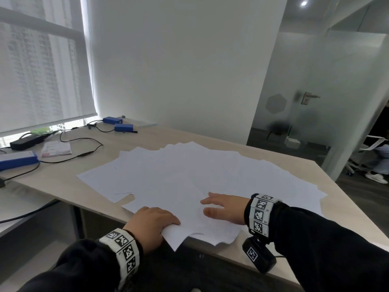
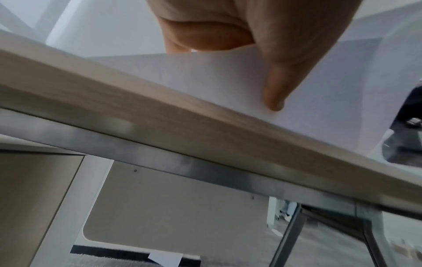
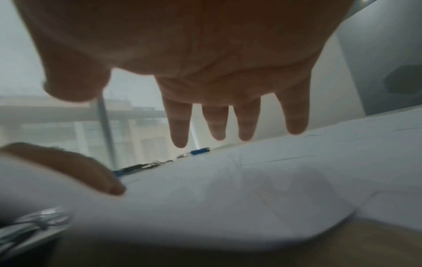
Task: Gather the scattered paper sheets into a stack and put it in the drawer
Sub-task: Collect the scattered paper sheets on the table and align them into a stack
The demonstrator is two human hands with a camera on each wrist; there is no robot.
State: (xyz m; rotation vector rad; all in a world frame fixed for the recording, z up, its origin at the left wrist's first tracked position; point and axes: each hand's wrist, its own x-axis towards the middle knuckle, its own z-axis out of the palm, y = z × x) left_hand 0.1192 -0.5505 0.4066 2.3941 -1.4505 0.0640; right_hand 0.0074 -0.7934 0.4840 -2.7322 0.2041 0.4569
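Observation:
Several white paper sheets (image 1: pixel 189 175) lie fanned and overlapping across the wooden desk (image 1: pixel 63 178). My left hand (image 1: pixel 153 222) pinches the near corner of a few sheets (image 2: pixel 205 75) where they hang over the desk's front edge, thumb (image 2: pixel 278 86) under the paper. My right hand (image 1: pixel 223 207) hovers flat just above the sheets (image 3: pixel 251 180) to the right, fingers (image 3: pixel 219 122) straight and spread. The left hand's fingers (image 3: pixel 75 168) show at the left of the right wrist view. No drawer is recognisable in any view.
Blue boxes (image 1: pixel 123 127), a black power brick (image 1: pixel 26 142), cables (image 1: pixel 84 153) and a booklet (image 1: pixel 55 149) sit at the desk's far left by the window. A sheet of paper (image 2: pixel 164 259) lies on the floor under the desk. A glass door (image 1: pixel 307 114) stands at right.

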